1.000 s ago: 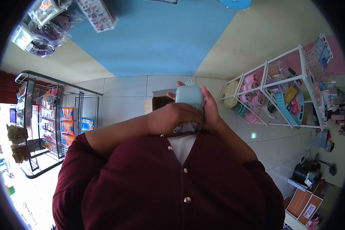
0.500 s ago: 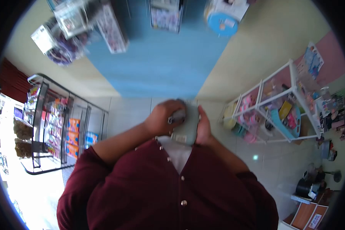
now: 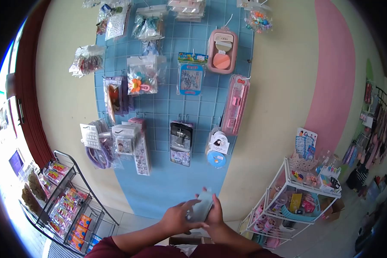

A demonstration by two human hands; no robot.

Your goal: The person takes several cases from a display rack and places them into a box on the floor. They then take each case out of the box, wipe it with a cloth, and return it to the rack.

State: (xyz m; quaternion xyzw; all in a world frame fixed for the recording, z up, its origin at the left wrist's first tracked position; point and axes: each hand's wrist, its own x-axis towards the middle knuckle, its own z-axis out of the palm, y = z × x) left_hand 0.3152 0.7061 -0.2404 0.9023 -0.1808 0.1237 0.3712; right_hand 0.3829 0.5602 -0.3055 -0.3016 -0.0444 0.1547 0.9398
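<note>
A pale grey-green, box-like item is held between both hands in front of the chest, low in the view. My left hand has its fingers wrapped round the item's left side. On the right side, my right hand grips it with the thumb and fingers along its edge. Motion blurs the item, so its details cannot be made out. Behind the hands is the blue part of the wall.
A wire grid on the wall carries bagged accessories, a pink case and a pink box. A black rack of packets stands at left, a white shelf with baskets at right. Something brown lies below the hands.
The view has tilted up from the chest and floor to the wall display. Both hands still hold the item, now lower in the view and farther from the chest.
</note>
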